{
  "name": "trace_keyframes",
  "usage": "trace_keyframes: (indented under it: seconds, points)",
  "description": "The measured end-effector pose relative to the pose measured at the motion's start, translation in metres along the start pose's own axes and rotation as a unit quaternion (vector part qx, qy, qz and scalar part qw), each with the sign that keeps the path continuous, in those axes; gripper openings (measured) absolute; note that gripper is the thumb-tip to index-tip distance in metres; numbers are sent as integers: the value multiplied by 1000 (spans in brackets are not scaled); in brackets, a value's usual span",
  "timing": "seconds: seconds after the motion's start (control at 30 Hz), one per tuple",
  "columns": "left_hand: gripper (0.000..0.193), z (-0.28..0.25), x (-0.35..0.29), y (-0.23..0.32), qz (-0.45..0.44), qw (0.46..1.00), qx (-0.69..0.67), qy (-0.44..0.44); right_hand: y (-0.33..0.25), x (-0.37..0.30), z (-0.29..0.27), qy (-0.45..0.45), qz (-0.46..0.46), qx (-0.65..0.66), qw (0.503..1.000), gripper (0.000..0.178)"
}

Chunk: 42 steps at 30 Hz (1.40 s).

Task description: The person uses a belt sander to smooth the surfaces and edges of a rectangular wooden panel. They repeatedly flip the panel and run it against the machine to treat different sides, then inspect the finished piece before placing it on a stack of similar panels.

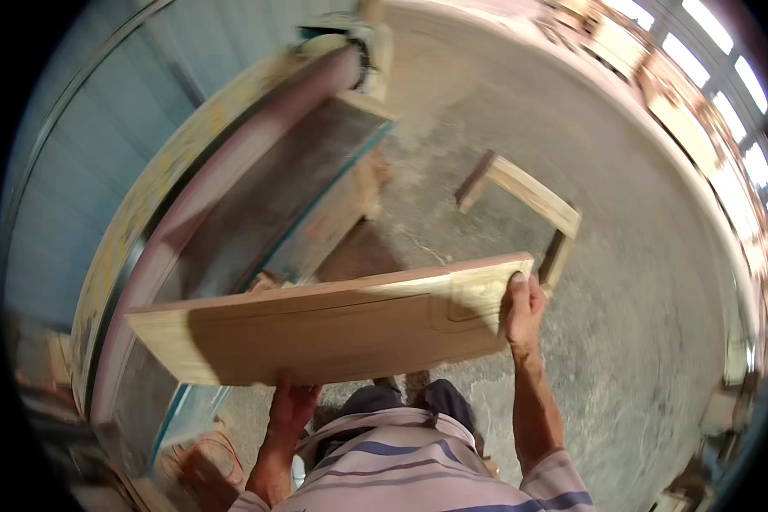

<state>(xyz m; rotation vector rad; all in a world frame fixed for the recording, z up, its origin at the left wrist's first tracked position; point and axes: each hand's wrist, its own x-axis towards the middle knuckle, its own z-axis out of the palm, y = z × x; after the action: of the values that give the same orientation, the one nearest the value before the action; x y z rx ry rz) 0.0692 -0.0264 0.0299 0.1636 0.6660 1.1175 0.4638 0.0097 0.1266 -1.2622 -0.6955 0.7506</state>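
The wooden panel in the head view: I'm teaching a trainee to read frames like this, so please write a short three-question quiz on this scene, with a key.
1. Multiple choice: where is the right hand on the wooden panel?
A) At its left end
B) At its right end
C) At the middle of its upper edge

2. True or false: the left hand is at the panel's lower edge.

3. Fill the gap: the dark surface with a blue edge lies toward the left of the picture, and the wooden frame on the floor toward the ___.

Key: 1. B; 2. True; 3. right
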Motion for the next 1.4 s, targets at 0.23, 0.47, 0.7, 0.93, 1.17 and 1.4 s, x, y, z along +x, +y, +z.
trace_keyframes:
  seconds: [0.23,0.47,0.7,0.93,1.17,1.4]
  points:
    - [44,15,-36,2,62,996,7,59,30,37,28,-114,-15,-59,992,34]
    - [41,2,-16,27,118,984,-70,113,57,115,140,-277,62,-183,941,51]
    - [39,7,34,34,248,945,-75,202,71,184,246,-428,100,-232,868,53]
    - [49,9,86,50,283,921,-83,253,88,202,268,-469,-13,-198,861,41]
    - [42,18,126,61,291,924,-66,238,133,217,273,-367,-43,-180,912,38]
    - [43,9,150,70,250,938,-91,220,168,239,302,-327,-109,-199,918,42]
